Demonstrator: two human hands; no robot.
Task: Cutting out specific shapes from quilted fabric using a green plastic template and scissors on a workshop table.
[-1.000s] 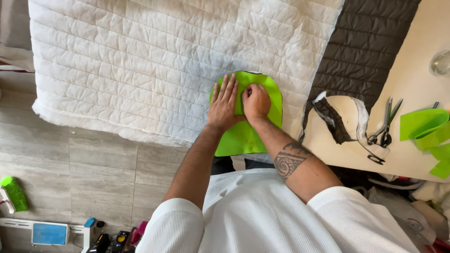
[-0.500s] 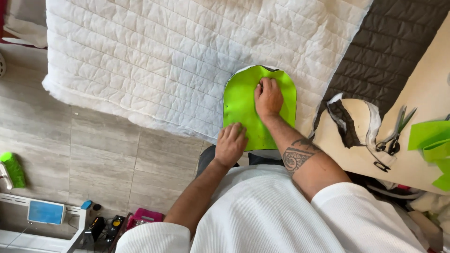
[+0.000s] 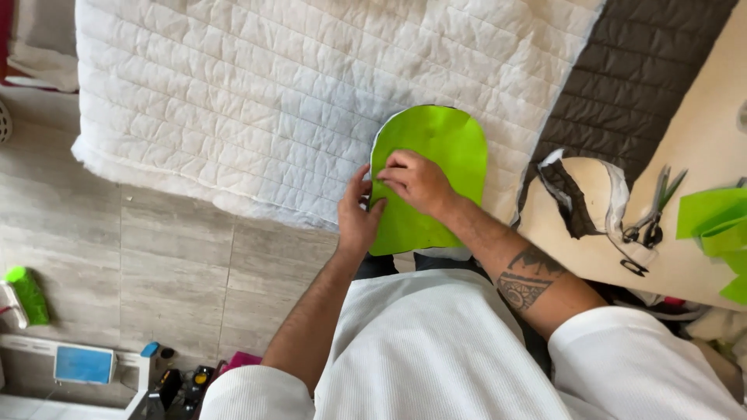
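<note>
Head view. A green pattern [image 3: 440, 167], flat with a rounded top and a straight lower end, lies on the near edge of a white quilt [image 3: 257, 101]; its lower end overhangs the quilt edge toward the person. A thin dark line shows along the pattern's top and left rim.

The right hand [image 3: 416, 180] rests palm down on the pattern's left-middle area, fingers loosely curled and pointing left, pressing the sheet flat; it clasps nothing. The left hand [image 3: 358, 214] is at the pattern's left edge, fingers extended upward, thumb touching the edge just below the right hand's fingertips. Whether it pinches the edge or only touches it cannot be told.

The quilt covers most of the upper frame. To its right lies a dark grey quilted fabric [image 3: 622, 85], partly under the white one. Further right, a beige tabletop [image 3: 700, 155] carries a strip [image 3: 580, 198] of dark and white cut-off material, scissors [image 3: 654, 214] just beside it, and more green pieces [image 3: 716, 225] at the right border.

Lower left, on a tiled floor [image 3: 156, 264], stand a green bottle-like item [image 3: 27, 294] and a device [image 3: 82, 364] with a blue panel.
</note>
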